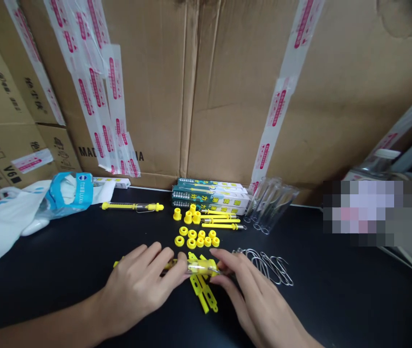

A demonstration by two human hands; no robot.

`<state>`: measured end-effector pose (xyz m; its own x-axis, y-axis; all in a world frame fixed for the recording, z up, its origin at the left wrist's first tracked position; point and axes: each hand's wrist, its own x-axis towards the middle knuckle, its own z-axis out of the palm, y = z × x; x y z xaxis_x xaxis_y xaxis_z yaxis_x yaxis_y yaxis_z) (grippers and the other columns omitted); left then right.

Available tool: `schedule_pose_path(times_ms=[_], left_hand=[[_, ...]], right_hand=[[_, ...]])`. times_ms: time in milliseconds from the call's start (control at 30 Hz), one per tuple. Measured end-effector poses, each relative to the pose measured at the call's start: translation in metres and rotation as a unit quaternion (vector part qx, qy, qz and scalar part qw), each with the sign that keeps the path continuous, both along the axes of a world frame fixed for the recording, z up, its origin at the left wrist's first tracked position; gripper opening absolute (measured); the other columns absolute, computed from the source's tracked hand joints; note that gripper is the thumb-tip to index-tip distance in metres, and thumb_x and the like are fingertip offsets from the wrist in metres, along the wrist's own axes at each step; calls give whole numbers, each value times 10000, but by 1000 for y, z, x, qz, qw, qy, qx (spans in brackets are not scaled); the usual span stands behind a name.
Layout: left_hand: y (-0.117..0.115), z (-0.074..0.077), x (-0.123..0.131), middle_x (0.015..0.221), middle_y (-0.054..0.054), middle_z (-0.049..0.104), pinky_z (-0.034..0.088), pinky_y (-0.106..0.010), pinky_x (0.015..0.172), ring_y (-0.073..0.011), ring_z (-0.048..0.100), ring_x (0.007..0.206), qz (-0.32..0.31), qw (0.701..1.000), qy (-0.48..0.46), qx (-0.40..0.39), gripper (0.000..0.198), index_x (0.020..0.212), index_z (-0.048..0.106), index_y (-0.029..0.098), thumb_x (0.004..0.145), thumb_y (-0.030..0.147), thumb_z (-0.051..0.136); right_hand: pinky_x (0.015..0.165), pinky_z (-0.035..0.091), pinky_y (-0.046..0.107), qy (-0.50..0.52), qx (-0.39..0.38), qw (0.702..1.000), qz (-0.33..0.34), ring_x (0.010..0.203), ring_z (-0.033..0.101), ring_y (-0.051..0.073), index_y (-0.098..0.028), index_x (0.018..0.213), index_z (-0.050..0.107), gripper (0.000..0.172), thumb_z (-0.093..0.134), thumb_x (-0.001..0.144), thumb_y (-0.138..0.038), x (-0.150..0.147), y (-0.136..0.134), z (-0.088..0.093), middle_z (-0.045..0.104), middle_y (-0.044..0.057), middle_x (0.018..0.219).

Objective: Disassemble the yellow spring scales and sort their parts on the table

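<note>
A clear tube spring scale (198, 267) with yellow ends lies level across the middle, low over the table. My left hand (144, 275) is wrapped round its left part, covering much of the tube. At the right end, my right hand (252, 290) pinches around the yellow cap (213, 267), where a bit of metal wire shows; the fingertips partly hide it. Flat yellow plastic strips (211, 296) lie beneath the tube, between my hands. Beyond them are several yellow rings and caps (191, 243). Metal S-shaped hooks (278, 268) sit just past my right hand.
Another spring scale (131, 206) lies at the back left, near a bag of white tissues (71, 191). Printed boxes (209, 197), yellow rods with springs (222, 226) and clear tubes (274, 208) are at the back. Cardboard (227, 96) walls the table's far edge.
</note>
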<state>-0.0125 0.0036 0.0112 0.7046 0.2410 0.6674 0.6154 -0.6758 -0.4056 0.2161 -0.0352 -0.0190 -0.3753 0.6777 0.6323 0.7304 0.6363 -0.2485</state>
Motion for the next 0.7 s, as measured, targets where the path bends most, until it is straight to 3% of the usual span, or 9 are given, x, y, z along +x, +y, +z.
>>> schedule_pose_path(times_ms=[167, 267, 467, 700], left_hand=[[-3, 2, -1, 654, 6, 638, 335, -329, 543, -164, 592, 579, 11, 999, 27, 30, 157, 933, 648, 151, 919, 60, 521], [-6, 3, 0, 639, 19, 624, 330, -326, 548, -152, 558, 549, 18, 998, 44, 46, 163, 922, 646, 172, 901, 53, 535], [-9, 6, 6, 577, 33, 575, 297, -315, 522, -148, 510, 507, 7, 998, 45, 54, 127, 865, 624, 192, 893, 79, 574], [-8, 4, 4, 540, 45, 506, 311, -298, 487, -136, 470, 447, -2, 998, 58, 20, 221, 870, 574, 195, 930, 39, 428]], right_hand=[[627, 597, 282, 27, -56, 998, -31, 727, 697, 188, -205, 1377, 405, 362, 380, 1017, -240, -6, -5, -1, 677, 62, 859], [613, 592, 302, 40, -76, 996, -33, 622, 639, 174, -219, 1338, 439, 369, 478, 977, -282, -8, -5, 2, 639, 20, 764], [524, 580, 225, 158, -149, 975, -36, 621, 602, 162, -265, 1112, 532, 206, 535, 951, -394, -10, -5, -1, 564, -30, 651], [488, 515, 227, 97, -61, 993, -5, 499, 551, 123, -255, 914, 494, 122, 493, 986, -353, -9, -7, -1, 555, -37, 638]])
